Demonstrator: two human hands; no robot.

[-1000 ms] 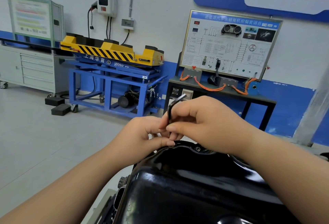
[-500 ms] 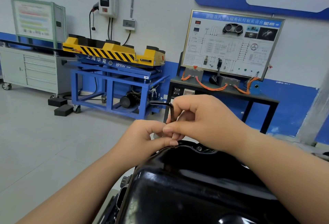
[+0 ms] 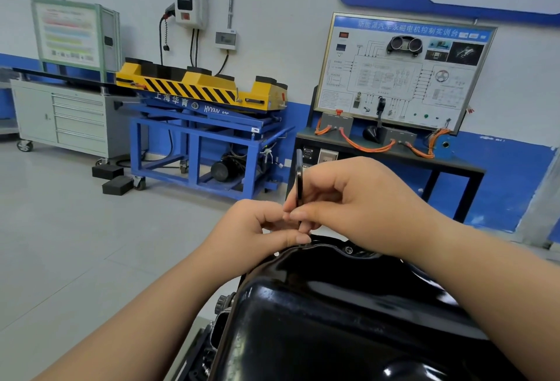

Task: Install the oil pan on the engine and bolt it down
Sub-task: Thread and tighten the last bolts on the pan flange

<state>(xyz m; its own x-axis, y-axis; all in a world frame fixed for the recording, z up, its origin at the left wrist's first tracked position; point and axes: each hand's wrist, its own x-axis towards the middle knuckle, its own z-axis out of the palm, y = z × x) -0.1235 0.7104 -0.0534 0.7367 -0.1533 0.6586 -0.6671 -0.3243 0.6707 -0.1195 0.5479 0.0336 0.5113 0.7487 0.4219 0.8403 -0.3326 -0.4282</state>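
with the oil pan (image 3: 348,320) seated, bolting is judged underway: a hex key (image 3: 299,180) is pinched at its rim by right hand (image 3: 357,208) and left hand (image 3: 257,232) fingers.

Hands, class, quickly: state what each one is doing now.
Left hand: curled, grip cannot be told.
Right hand: pinches black L-shaped metal hex key.

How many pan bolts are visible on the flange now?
1: a bolt head on the oil pan's far flange, just right of the hex key. Others may hide under the left hand, right hand and forearms.
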